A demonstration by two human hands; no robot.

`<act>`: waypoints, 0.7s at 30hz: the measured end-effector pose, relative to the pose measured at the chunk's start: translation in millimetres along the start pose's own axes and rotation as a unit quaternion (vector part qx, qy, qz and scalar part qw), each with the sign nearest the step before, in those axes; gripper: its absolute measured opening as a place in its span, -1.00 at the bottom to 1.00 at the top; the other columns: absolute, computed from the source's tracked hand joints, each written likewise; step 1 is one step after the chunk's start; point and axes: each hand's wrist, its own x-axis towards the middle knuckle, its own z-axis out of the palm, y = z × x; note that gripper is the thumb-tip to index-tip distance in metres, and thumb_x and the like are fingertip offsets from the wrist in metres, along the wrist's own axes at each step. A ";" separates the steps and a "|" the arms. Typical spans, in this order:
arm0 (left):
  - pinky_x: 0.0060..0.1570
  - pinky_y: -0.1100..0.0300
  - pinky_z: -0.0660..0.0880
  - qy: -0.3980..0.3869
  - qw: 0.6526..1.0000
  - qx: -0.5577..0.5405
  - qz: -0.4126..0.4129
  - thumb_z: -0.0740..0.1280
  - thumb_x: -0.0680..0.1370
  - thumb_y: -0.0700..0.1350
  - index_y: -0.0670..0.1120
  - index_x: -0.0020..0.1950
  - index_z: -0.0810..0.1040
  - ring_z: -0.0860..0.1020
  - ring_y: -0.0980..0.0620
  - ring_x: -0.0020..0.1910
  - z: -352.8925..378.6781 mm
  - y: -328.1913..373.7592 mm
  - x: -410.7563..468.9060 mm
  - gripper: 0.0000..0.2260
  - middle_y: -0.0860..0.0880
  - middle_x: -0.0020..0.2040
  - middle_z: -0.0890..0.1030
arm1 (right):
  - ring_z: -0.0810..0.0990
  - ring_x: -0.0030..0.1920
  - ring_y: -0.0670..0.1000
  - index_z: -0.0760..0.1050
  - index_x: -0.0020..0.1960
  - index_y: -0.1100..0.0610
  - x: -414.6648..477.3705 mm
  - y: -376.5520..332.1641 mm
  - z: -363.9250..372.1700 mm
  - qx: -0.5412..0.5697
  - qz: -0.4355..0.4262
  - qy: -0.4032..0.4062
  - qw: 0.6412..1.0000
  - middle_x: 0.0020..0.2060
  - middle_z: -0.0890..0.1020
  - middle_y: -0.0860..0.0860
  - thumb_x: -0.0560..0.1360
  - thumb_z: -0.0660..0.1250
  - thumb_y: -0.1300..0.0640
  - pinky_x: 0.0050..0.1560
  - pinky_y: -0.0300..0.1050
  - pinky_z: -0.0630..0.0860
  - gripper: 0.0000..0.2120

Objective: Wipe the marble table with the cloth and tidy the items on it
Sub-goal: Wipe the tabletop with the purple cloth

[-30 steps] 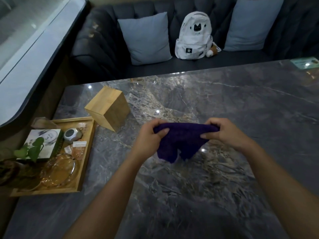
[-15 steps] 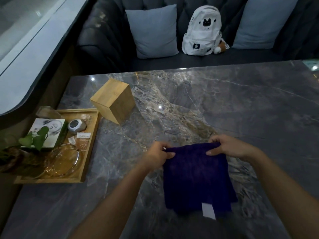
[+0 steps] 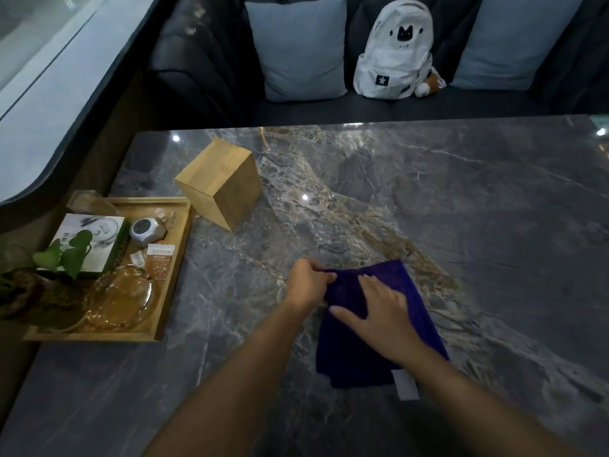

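Note:
A dark purple cloth (image 3: 412, 301) with a white tag lies spread flat on the grey marble table (image 3: 478, 209), just right of centre. My left hand (image 3: 306, 285) pinches the cloth's far left corner. Flat on top of the cloth rests my right hand (image 3: 379, 311), fingers spread, palm down. A bamboo box (image 3: 220, 183) stands on the table to the far left, tilted on a corner against a wooden tray (image 3: 171, 268).
The tray at the table's left edge holds a white carton (image 3: 89, 239), a small grey clock (image 3: 146, 229), sachets, a glass bowl (image 3: 122, 298) and a leafy plant (image 3: 66, 255). Behind the table a dark sofa carries grey cushions and a white backpack (image 3: 395, 47).
The cloth, held up bunched in both hands, has been laid out flat on the table. My right hand let go of its corner and now presses on top.

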 end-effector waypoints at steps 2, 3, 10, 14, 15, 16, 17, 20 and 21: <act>-0.39 0.08 0.56 -0.003 0.999 -0.038 -0.028 0.35 0.49 -0.27 -0.14 -0.22 0.46 0.58 -0.06 -0.25 2.2 3.3 -2.2 -0.87 -0.13 -0.24 0.57 | -0.14 0.53 0.04 -0.14 0.51 0.19 -2.8 -11.5 16.6 0.000 0.033 -0.007 0.999 0.54 -0.06 0.10 0.41 0.12 -0.39 0.49 0.01 -0.14 -0.06; -0.47 0.15 0.55 -0.008 0.998 -0.050 -0.035 0.34 0.50 -0.26 -0.16 -0.16 0.46 0.56 -0.03 -0.26 3.4 5.8 -4.3 -0.91 -0.12 -0.23 0.56 | -0.21 0.53 0.06 -0.22 0.50 0.20 -2.4 -15.1 24.1 -0.008 0.048 -0.004 0.999 0.53 -0.15 0.12 0.41 0.12 -0.38 0.49 0.02 -0.20 -0.03; -0.33 0.18 0.55 -0.074 0.994 -0.078 -0.034 0.32 0.53 -0.20 -0.24 0.14 0.47 0.56 -0.07 -0.04 0.8 10.0 -13.9 -0.78 -0.13 -0.07 0.56 | -0.29 0.51 0.09 -0.27 0.50 0.18 8.4 -24.9 48.9 0.020 0.119 0.063 0.991 0.52 -0.21 0.17 0.55 0.07 -0.15 0.48 -0.01 -0.30 -0.24; -0.27 0.18 0.56 -0.109 0.987 -0.115 0.021 0.31 0.53 -0.18 -0.16 0.01 0.45 0.55 -0.03 -0.15 -12.8 -0.9 -21.8 -0.90 -0.12 -0.09 0.55 | -0.26 0.52 0.04 -0.14 0.51 0.07 10.7 -23.3 52.7 0.043 0.114 0.082 0.989 0.53 -0.17 0.11 0.60 -0.06 -0.08 0.49 -0.03 -0.29 -0.44; -0.26 0.16 0.56 -0.105 0.987 -0.102 0.059 0.31 0.53 -0.17 -0.13 -0.03 0.47 0.56 -0.01 -0.18 -18.7 -4.7 -23.9 -0.94 -0.10 -0.13 0.56 | -0.25 0.52 0.02 -0.10 0.51 0.06 10.9 -23.7 51.8 0.067 0.115 0.089 0.987 0.54 -0.15 0.10 0.60 -0.07 -0.08 0.49 -0.04 -0.28 -0.46; -0.22 0.14 0.54 -0.087 0.988 -0.069 0.104 0.31 0.53 -0.16 -0.12 -0.05 0.49 0.56 0.00 -0.18 -25.5 -9.0 -26.4 -0.95 -0.08 -0.16 0.57 | -0.22 0.52 0.00 -0.07 0.51 0.06 10.6 -24.6 50.6 0.094 0.115 0.098 0.984 0.54 -0.12 0.09 0.60 -0.07 -0.07 0.49 -0.06 -0.27 -0.48; -0.17 0.15 0.52 -0.061 0.987 -0.026 0.148 0.32 0.53 -0.14 -0.11 -0.05 0.52 0.56 0.01 -0.17 -34.4 -14.5 -28.5 -0.94 -0.06 -0.17 0.58 | -0.20 0.52 -0.01 -0.05 0.51 0.06 9.9 -26.1 48.8 0.123 0.117 0.108 0.980 0.54 -0.09 0.08 0.61 -0.06 -0.06 0.50 -0.07 -0.27 -0.49; -0.03 0.24 0.49 0.043 0.966 0.110 0.230 0.30 0.54 -0.14 -0.14 0.05 0.56 0.56 0.07 -0.07 -68.3 -38.4 -35.7 -0.86 0.00 -0.07 0.60 | -0.15 0.53 -0.02 -0.09 0.50 0.10 9.2 -29.2 47.4 0.169 0.126 0.121 0.970 0.54 -0.06 0.06 0.62 -0.02 0.00 0.50 -0.10 -0.26 -0.48; 0.03 0.22 0.48 0.078 0.955 0.152 0.241 0.29 0.54 -0.13 -0.12 0.10 0.55 0.55 0.07 -0.01 -82.2 -49.3 -38.8 -0.84 0.00 -0.01 0.59 | -0.16 0.53 -0.03 -0.10 0.51 0.07 9.9 -28.5 49.4 0.156 0.121 0.119 0.973 0.54 -0.07 0.05 0.62 -0.02 0.00 0.50 -0.10 -0.27 -0.49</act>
